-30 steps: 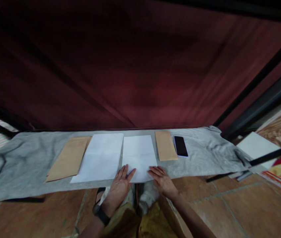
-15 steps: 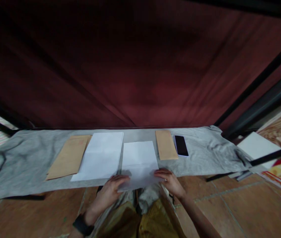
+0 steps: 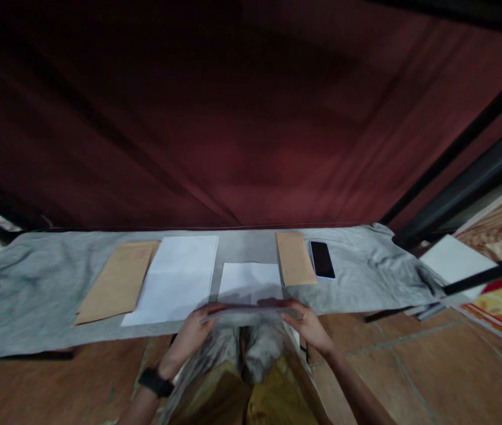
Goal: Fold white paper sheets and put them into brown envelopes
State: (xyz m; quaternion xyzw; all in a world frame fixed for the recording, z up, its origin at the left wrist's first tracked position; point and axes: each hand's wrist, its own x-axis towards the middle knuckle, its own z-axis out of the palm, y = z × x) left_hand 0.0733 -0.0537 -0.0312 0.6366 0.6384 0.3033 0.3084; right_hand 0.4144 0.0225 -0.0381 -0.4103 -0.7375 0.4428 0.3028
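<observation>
The white paper point(image 3: 251, 276) is plain and unprinted on the side in view. Its far part lies on the grey cloth point(image 3: 357, 265), the far edge running nearly straight across. The near part is bent up off the cloth, its end a blurred, translucent-looking band stretched between the left hand point(image 3: 193, 333) and right hand point(image 3: 307, 326). A soft shadow darkens the middle of the paper.

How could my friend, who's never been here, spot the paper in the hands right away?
Below the red cloth stretches a grey cloth. Near its middle, at the front edge, a white sheet sits between white papers on the left and a brown envelope on the right. Unlike them, it is held, its near end raised between the left hand and the right hand.
</observation>
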